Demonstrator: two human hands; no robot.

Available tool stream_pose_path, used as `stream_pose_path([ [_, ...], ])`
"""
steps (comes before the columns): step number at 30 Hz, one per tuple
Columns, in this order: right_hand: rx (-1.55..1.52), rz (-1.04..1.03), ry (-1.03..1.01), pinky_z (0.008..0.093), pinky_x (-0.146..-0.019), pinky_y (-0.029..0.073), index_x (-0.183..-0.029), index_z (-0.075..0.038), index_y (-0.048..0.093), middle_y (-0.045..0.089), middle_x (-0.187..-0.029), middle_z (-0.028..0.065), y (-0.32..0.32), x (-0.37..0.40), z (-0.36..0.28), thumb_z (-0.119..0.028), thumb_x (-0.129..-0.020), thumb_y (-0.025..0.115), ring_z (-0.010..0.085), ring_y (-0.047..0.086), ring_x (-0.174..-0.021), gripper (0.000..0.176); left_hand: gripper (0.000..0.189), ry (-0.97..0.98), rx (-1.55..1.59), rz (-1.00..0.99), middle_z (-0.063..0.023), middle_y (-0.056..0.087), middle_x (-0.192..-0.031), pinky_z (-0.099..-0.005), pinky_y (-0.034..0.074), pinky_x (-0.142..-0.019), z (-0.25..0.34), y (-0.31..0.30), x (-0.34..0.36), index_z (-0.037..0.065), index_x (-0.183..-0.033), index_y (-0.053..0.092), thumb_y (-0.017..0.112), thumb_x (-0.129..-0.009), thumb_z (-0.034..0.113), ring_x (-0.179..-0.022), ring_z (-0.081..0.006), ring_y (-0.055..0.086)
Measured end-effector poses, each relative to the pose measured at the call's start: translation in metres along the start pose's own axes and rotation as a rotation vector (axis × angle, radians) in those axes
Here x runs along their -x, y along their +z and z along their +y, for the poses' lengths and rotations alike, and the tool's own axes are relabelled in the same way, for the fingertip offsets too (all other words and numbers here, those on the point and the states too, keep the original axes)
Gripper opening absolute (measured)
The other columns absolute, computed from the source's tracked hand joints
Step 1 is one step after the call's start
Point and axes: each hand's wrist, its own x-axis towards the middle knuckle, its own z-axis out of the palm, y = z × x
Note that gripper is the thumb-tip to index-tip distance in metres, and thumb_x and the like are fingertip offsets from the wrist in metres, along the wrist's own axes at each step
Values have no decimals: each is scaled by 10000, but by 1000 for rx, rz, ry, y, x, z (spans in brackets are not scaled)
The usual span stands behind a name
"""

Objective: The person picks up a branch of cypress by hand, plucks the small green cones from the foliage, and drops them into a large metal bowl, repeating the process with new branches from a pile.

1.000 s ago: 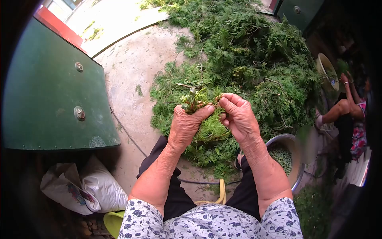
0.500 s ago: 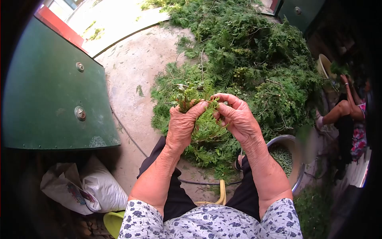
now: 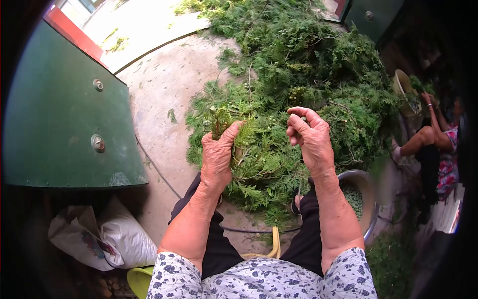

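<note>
My left hand (image 3: 217, 155) is wrapped round a leafy evergreen sprig (image 3: 218, 121), whose tips and small green cones poke out above the fist. To the right, apart from the sprig, my right hand (image 3: 313, 138) is raised with its fingers curled in towards the thumb. Whatever is between those fingertips is too small or hidden to make out. Beneath both hands spreads a big heap of cut evergreen branches (image 3: 318, 74). A basin (image 3: 372, 204) by my right knee contains many small green cones (image 3: 352, 199).
A green metal panel (image 3: 64, 114) stands at the left, with white sacks (image 3: 127, 236) below it. Part of a lime-green container (image 3: 138, 281) shows at lower left. A cable (image 3: 158, 172) crosses the floor. At right, another person (image 3: 440, 139) sits handling greenery beside a tub (image 3: 402, 82).
My right hand has pulled away from the sprig, moving right and slightly up. My left hand, still gripping the sprig, has shifted a little left.
</note>
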Motion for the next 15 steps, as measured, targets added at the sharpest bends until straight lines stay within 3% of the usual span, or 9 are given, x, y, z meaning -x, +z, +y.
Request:
stream_pose_path([
  [3, -215, -47, 107, 215, -519, 436, -997, 10, 577, 602, -817, 51, -4, 6, 15, -54, -856, 559, 101, 561, -658, 156, 248, 34, 118, 133, -46, 533, -572, -256, 370, -413, -8, -11, -14, 82, -756, 545, 647, -833, 294, -487, -141, 489],
  [6, -254, -84, 234, 241, -563, 457, -1001, 7, 571, 602, -865, 71, -3, 13, 29, -21, -833, 557, 137, 582, -715, 171, 246, 30, 153, 254, -50, 525, -567, -257, 372, -415, 4, -14, -16, 79, -780, 547, 640, -838, 300, -488, -142, 489],
  [11, -380, -63, 335, 235, -560, 450, -999, 19, 566, 592, -878, 92, -11, 27, 39, -6, -830, 548, 138, 561, -696, 171, 267, 29, 207, 262, -46, 528, -582, -259, 381, -422, 9, -31, -18, 80, -804, 545, 652, -824, 323, -497, -136, 492],
  [15, -421, 35, 183, 233, -547, 431, -991, 9, 558, 567, -878, 77, -32, 43, 6, -61, -869, 555, 141, 535, -713, 141, 312, 37, 237, 208, -41, 541, -602, -259, 410, -440, 9, -42, -15, 90, -844, 548, 664, -801, 377, -516, -134, 519],
])
